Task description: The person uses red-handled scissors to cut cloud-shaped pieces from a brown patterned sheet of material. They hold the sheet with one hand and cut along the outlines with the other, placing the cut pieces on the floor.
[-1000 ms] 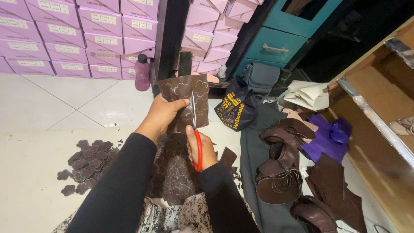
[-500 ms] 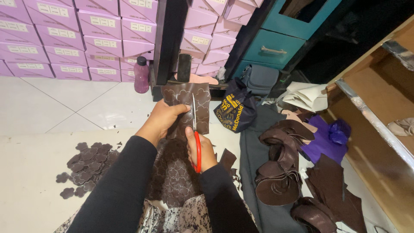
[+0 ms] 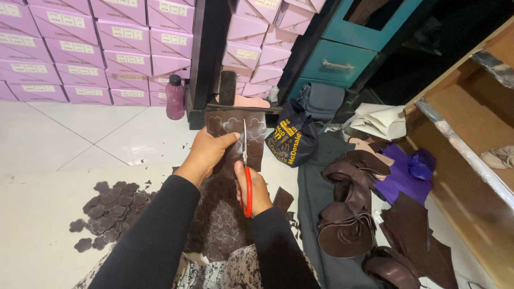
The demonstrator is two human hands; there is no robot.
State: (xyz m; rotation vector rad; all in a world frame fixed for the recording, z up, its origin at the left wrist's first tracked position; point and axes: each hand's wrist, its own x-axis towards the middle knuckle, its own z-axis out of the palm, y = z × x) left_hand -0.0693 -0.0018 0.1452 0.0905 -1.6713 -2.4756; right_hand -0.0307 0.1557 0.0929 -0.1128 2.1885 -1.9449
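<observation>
Both forearms in black sleeves cover much of the dark brown leather sheet (image 3: pixel 235 134), so only its upper part, marked with pale cloud-shaped outlines, shows clearly; the rest runs down between the arms onto a patterned lap and is hard to follow. The left hand (image 3: pixel 206 152) pinches the sheet's left side, thumb on the front and fingers hidden behind it. The right hand (image 3: pixel 254 187) is closed around the red handles of the scissors (image 3: pixel 246 171); the finger loops are buried in the grip. The blades point up the middle of the sheet, and whether they are parted cannot be told at this size.

Left of the sheet, on the pale floor covering, lies a pile of cut-out brown pieces (image 3: pixel 110 211). Beyond the sheet stands a pink bottle (image 3: pixel 174 97) against stacked lilac shoeboxes (image 3: pixel 107 48), all shut, contents unseen. Just above the sheet's top edge a black phone (image 3: pixel 227 88) leans on a dark post.

Right of the sheet sits a navy bag with yellow print (image 3: pixel 292 139), its inside not visible, and behind it a grey pouch (image 3: pixel 321 101). Farther right are coiled brown leather strips (image 3: pixel 348 214), flat brown offcuts (image 3: pixel 417 230) cut off by the lower edge, purple material (image 3: pixel 401 174), and a wooden shelf unit (image 3: pixel 471 134) holding 1 pale sandal-like item, only partly in view.
</observation>
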